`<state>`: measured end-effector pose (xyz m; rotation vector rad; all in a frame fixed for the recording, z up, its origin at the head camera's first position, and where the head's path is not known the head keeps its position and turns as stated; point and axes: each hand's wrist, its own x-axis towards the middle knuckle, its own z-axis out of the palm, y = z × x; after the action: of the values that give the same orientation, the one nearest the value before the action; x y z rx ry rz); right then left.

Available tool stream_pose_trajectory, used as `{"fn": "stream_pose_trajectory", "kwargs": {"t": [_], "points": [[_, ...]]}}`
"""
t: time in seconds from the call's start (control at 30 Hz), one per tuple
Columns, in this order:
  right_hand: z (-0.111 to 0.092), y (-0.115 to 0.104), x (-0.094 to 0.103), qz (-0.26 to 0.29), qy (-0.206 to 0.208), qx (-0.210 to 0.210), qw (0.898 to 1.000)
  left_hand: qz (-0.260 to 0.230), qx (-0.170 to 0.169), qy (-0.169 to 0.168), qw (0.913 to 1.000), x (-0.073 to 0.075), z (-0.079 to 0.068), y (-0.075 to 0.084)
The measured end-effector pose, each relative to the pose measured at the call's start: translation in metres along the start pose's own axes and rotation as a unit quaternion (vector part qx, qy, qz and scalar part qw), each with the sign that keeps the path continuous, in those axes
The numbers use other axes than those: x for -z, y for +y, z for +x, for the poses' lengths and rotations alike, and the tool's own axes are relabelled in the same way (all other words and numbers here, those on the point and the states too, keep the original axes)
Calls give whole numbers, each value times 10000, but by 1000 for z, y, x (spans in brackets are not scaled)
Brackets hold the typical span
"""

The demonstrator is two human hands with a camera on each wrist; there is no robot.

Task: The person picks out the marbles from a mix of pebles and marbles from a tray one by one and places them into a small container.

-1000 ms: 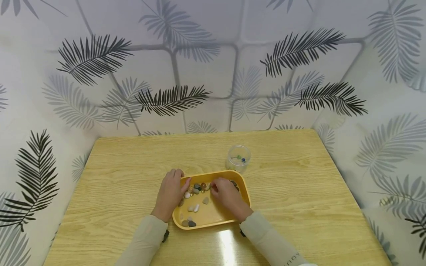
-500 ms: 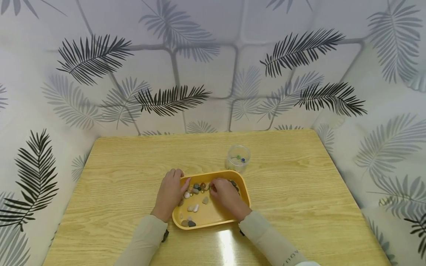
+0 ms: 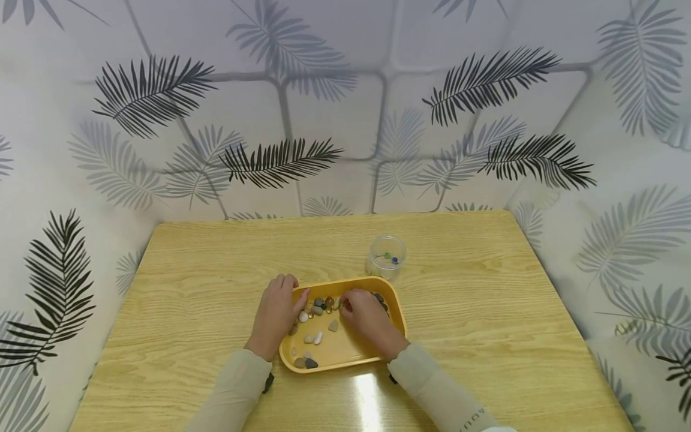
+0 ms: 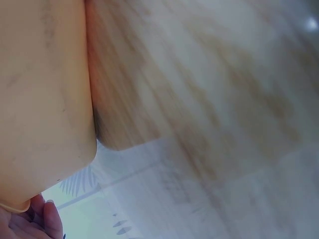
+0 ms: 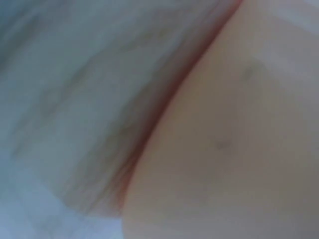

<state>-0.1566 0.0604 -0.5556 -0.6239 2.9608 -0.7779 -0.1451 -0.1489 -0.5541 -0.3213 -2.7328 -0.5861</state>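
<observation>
A yellow plastic tray (image 3: 353, 363) holding pebbles lies on the table. My left hand (image 3: 274, 312) grips its far left corner, thumb inside and fingers over the rim. From below, in the left wrist view, curled fingers of that hand (image 4: 37, 221) show at the tray's rim. My right hand (image 3: 369, 318) reaches into the tray, its fingers bent down by the far wall. Right at its fingertips is a pale pebble (image 3: 337, 303); I cannot tell whether they pinch anything. Only the tray's outer wall (image 5: 219, 149) and blurred table show in the right wrist view.
A clear round cup (image 3: 387, 247) with small green and blue pieces stands just behind the tray's far right corner. Dark pebbles (image 3: 311, 363) lie in the near left corner, white ones (image 3: 318, 338) nearer the middle. The wooden table (image 3: 216, 258) meets a leaf-patterned backdrop (image 3: 335, 180).
Very little differs. The right hand and the loose pebbles sit almost exactly where they did; the left hand keeps its hold on the tray's corner.
</observation>
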Motion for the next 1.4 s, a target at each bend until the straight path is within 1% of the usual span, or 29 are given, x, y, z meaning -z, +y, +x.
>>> {"fn": "stream_pose_trajectory", "kwargs": {"t": [0.17, 0.4, 0.5, 0.63, 0.77, 0.97, 1.1, 1.4], "points": [[-1, 0, 3, 197, 76, -29, 9998, 34, 10, -27, 10000, 0, 1, 0], [-2, -2, 14, 591, 68, -245, 9979, 26, 36, -65, 10000, -1, 1, 0], [-1, -3, 20, 624, 127, -179, 9978, 2, 22, -42, 10000, 0, 0, 0], [-1, -5, 28, 549, 327, -63, 9979, 11, 0, -32, 10000, 0, 0, 0], [-1, -5, 37, 607, 464, -10, 9971, 25, -3, -33, 10000, -1, 0, 0], [0, 2, 44, 864, 437, -66, 9953, 50, 1, -37, 10000, -2, 0, -1], [1, 6, 53, 1059, 471, -230, 9930, 20, -3, -25, 10000, -2, 0, -1], [3, 21, 78, 1260, 935, -505, 9863, 41, -61, 110, 9999, -1, 0, 0]]}}
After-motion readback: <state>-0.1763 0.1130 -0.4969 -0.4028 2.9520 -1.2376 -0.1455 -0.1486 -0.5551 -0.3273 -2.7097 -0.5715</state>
